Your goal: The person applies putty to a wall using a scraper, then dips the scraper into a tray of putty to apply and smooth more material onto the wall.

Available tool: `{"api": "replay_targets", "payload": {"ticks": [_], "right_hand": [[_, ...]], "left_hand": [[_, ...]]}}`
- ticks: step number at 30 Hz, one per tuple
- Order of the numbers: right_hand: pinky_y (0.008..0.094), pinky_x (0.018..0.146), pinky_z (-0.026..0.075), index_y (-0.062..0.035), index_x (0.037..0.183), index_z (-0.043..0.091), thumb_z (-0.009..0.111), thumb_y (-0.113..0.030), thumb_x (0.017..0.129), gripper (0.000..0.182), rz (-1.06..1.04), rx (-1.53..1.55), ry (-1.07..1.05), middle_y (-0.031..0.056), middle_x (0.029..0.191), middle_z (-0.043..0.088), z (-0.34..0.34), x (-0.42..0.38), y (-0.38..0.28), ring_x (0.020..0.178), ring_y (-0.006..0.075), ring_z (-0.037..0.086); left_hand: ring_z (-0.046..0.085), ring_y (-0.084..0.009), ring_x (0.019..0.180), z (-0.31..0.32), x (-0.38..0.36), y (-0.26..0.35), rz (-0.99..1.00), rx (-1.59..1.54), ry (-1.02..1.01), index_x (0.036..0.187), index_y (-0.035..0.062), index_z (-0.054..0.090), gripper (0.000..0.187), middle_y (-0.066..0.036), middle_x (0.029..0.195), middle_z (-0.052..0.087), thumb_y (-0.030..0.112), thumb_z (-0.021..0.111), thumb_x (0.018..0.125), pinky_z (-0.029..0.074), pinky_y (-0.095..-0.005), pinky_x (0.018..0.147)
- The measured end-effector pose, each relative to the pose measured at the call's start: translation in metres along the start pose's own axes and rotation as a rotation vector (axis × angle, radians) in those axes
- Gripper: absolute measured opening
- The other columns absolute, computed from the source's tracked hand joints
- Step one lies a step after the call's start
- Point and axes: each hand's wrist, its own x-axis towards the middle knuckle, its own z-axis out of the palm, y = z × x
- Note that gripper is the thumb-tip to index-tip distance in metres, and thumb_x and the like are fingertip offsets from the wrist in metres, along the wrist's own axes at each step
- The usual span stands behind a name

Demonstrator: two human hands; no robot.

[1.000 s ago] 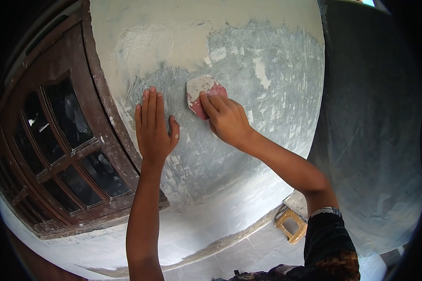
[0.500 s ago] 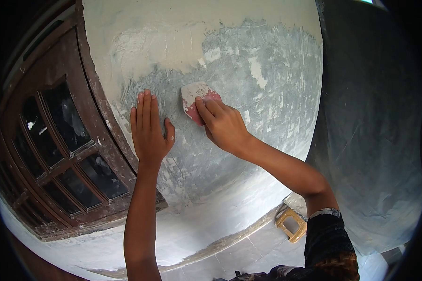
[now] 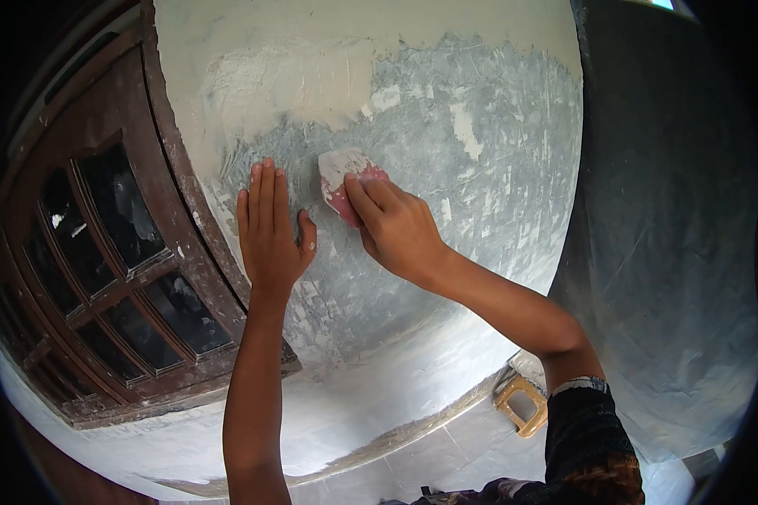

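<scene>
My right hand [image 3: 400,227] grips a pink putty scraper [image 3: 343,187] whose blade side is smeared with whitish filler. The scraper lies against the patchy grey wall [image 3: 429,160], or very close to it. To its left, my left hand [image 3: 271,227] rests flat on the wall with fingers pointing up and the thumb held away; a pale spot shows on the thumb. Cream filler [image 3: 286,80] covers the wall above both hands, with an uneven lower edge. White flecks and streaks dot the grey area.
A brown wooden window [image 3: 135,252] with dark glass panes is at the left, its frame close to my left hand. Dark sheeting [image 3: 665,210] hangs at the right. A yellowish stool [image 3: 522,406] stands on the grey tiled floor [image 3: 446,450] below.
My right hand and the scraper have shifted slightly left, nearer my left hand. My left hand stays flat on the wall. The camera view has moved a little.
</scene>
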Motion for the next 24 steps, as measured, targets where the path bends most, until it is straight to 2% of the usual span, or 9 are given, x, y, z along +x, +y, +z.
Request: {"api": "replay_targets", "payload": {"ticks": [3, 6, 10, 12, 14, 15, 18, 20, 24], "right_hand": [[0.0416, 0.061, 0.053, 0.0045, 0.116, 0.061, 0.063, 0.005, 0.073, 0.043, 0.093, -0.044, 0.219, 0.014, 0.089, 0.061, -0.01, 0.065, 0.025, 0.079, 0.0311, 0.066], [0.036, 0.062, 0.056, 0.0096, 0.116, 0.059, 0.062, 0.004, 0.075, 0.041, 0.161, -0.229, 0.186, 0.0141, 0.087, 0.062, 0.005, 0.099, 0.049, 0.079, 0.0303, 0.066], [0.0321, 0.061, 0.057, 0.016, 0.118, 0.057, 0.064, 0.001, 0.076, 0.045, 0.151, -0.317, -0.006, 0.0149, 0.092, 0.062, 0.027, 0.056, 0.006, 0.085, 0.0253, 0.067], [0.0331, 0.062, 0.057, 0.0144, 0.121, 0.057, 0.064, -0.002, 0.077, 0.048, 0.136, -0.173, -0.048, 0.014, 0.091, 0.06, 0.028, 0.024, -0.027, 0.084, 0.0255, 0.066], [0.0352, 0.062, 0.057, 0.0118, 0.121, 0.058, 0.064, -0.002, 0.077, 0.047, 0.138, -0.01, -0.022, 0.0147, 0.091, 0.061, 0.014, 0.024, -0.046, 0.081, 0.028, 0.066], [0.0352, 0.062, 0.057, 0.0118, 0.121, 0.058, 0.064, -0.002, 0.077, 0.047, 0.139, -0.016, -0.021, 0.0147, 0.091, 0.061, 0.011, 0.036, -0.044, 0.081, 0.028, 0.066], [0.0387, 0.06, 0.056, 0.0089, 0.116, 0.059, 0.063, 0.002, 0.076, 0.041, 0.216, -0.108, 0.204, 0.0155, 0.087, 0.061, 0.001, 0.094, -0.017, 0.08, 0.0324, 0.066], [0.0407, 0.064, 0.054, 0.0028, 0.12, 0.06, 0.065, 0.002, 0.077, 0.043, 0.26, -0.177, 0.24, 0.0145, 0.091, 0.063, 0.014, 0.115, 0.0, 0.079, 0.0328, 0.065], [0.0394, 0.064, 0.056, 0.0066, 0.118, 0.059, 0.061, 0.001, 0.077, 0.041, 0.223, -0.224, 0.104, 0.0147, 0.094, 0.063, 0.046, 0.086, -0.025, 0.082, 0.0306, 0.066]], "left_hand": [[0.034, -0.0352, 0.148, -0.002, -0.001, 0.001, 0.001, -0.004, -0.019, 0.146, -0.0041, 0.041, 0.063, -0.02, 0.156, 0.039, 0.013, 0.055, 0.087, 0.025, -0.0544, 0.119], [0.035, -0.0359, 0.147, -0.003, 0.0, 0.0, 0.009, -0.036, -0.007, 0.145, -0.005, 0.043, 0.062, -0.02, 0.156, 0.04, 0.013, 0.055, 0.087, 0.026, -0.0548, 0.118], [0.038, -0.0361, 0.145, -0.009, -0.005, -0.01, 0.066, -0.103, -0.021, 0.144, -0.0063, 0.044, 0.06, -0.021, 0.154, 0.043, 0.012, 0.056, 0.087, 0.028, -0.0542, 0.117], [0.038, -0.0361, 0.145, -0.017, -0.006, -0.018, 0.089, -0.11, -0.043, 0.143, -0.0065, 0.045, 0.06, -0.021, 0.153, 0.043, 0.011, 0.056, 0.087, 0.028, -0.0538, 0.117], [0.038, -0.036, 0.145, -0.022, -0.007, -0.022, 0.111, -0.119, -0.061, 0.142, -0.0067, 0.046, 0.059, -0.021, 0.153, 0.043, 0.011, 0.056, 0.087, 0.029, -0.0533, 0.117], [0.039, -0.036, 0.145, -0.023, -0.007, -0.022, 0.113, -0.12, -0.065, 0.142, -0.0066, 0.047, 0.058, -0.021, 0.153, 0.044, 0.011, 0.056, 0.087, 0.03, -0.0531, 0.117], [0.04, -0.0359, 0.144, -0.021, -0.008, -0.024, 0.125, -0.124, -0.064, 0.141, -0.0064, 0.048, 0.056, -0.022, 0.152, 0.045, 0.011, 0.056, 0.088, 0.031, -0.0529, 0.116], [0.04, -0.0358, 0.144, -0.02, -0.008, -0.025, 0.131, -0.128, -0.059, 0.14, -0.0063, 0.048, 0.056, -0.022, 0.152, 0.045, 0.012, 0.056, 0.088, 0.031, -0.0529, 0.116], [0.04, -0.0358, 0.144, -0.021, -0.009, -0.026, 0.134, -0.158, -0.057, 0.14, -0.0063, 0.048, 0.055, -0.022, 0.15, 0.046, 0.013, 0.056, 0.089, 0.031, -0.0532, 0.116]]}}
